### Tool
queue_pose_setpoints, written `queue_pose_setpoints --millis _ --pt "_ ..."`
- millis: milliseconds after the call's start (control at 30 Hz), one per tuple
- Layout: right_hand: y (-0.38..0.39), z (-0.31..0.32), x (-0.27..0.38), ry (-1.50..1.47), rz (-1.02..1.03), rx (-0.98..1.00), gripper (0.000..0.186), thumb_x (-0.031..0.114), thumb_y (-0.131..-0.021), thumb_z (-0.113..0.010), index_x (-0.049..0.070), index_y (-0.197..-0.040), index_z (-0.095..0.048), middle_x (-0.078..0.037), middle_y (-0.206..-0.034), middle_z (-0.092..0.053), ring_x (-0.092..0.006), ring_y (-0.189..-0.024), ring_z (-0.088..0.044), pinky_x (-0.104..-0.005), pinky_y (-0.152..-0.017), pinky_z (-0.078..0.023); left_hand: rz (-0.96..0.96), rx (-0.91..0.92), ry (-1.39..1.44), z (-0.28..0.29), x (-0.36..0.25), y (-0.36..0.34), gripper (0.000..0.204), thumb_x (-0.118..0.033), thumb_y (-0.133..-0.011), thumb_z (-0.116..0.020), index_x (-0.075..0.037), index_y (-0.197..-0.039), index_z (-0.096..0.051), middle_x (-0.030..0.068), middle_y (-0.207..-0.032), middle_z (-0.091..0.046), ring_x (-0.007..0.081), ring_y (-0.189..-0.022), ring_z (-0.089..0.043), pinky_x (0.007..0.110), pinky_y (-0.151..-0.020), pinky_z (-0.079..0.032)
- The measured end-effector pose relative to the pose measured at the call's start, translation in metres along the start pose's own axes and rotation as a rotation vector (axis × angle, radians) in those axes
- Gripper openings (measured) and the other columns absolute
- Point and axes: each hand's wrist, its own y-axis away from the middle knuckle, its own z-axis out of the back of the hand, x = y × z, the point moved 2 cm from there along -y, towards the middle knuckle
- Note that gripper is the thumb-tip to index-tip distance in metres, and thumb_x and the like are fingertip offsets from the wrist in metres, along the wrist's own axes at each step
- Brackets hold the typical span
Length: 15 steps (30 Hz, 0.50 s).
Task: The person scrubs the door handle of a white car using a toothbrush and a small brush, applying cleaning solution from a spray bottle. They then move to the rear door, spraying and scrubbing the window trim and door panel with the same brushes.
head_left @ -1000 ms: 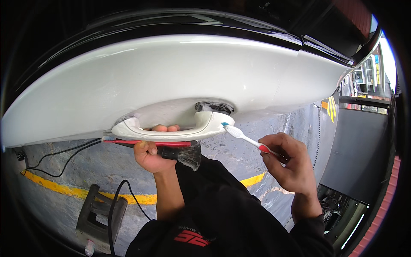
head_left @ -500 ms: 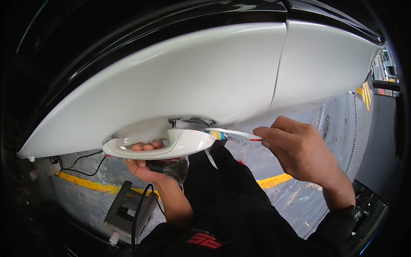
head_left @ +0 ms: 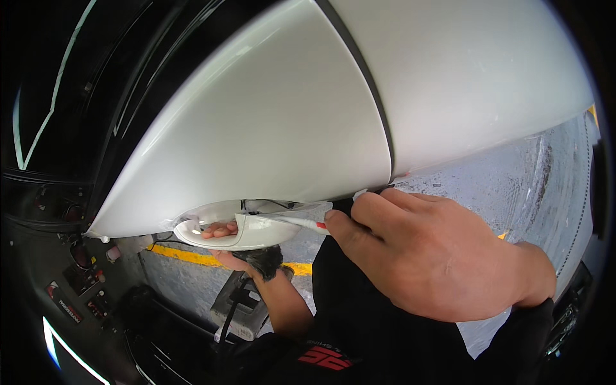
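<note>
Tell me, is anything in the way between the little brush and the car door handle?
Nothing visible. The right hand holds the small brush, whose front end already reaches in behind the white door handle. The left hand pulls that handle out, fingers curled under it.

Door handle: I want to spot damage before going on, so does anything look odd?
No damage shows. The door handle is pulled out by the left hand, and the right hand pokes a toothbrush behind it.

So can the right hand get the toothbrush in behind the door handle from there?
Probably yes: the right hand already has the toothbrush at the handle, which the left hand pulls outward.
</note>
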Motion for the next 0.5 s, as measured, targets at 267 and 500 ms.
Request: queue_pose_setpoints --millis 267,500 --pt "0.026 0.012 -0.028 -0.252 -0.091 0.001 0.043 -0.002 -0.072 -0.07 0.0 -0.115 -0.066 -0.004 -0.068 -0.048 -0.0181 -0.052 -0.053 -0.0325 -0.044 -0.043 -0.007 0.041 0.11 0.002 -0.005 0.001 0.035 -0.031 -0.107 -0.037 -0.013 -0.119 -0.063 0.0053 -0.123 -0.065 0.021 -0.124 -0.057 0.042 -0.115 -0.035" --pt "0.037 -0.014 -0.06 -1.042 -0.062 -0.143 0.031 -0.003 -0.079 -0.07 0.002 -0.109 -0.067 -0.013 -0.091 -0.064 -0.0228 -0.071 -0.065 -0.031 -0.059 -0.052 0.008 0.026 0.26 0.004 -0.014 0.004 0.038 -0.038 -0.105 -0.042 -0.01 -0.116 -0.065 0.0057 -0.122 -0.065 0.0204 -0.12 -0.06 0.049 -0.105 -0.044"
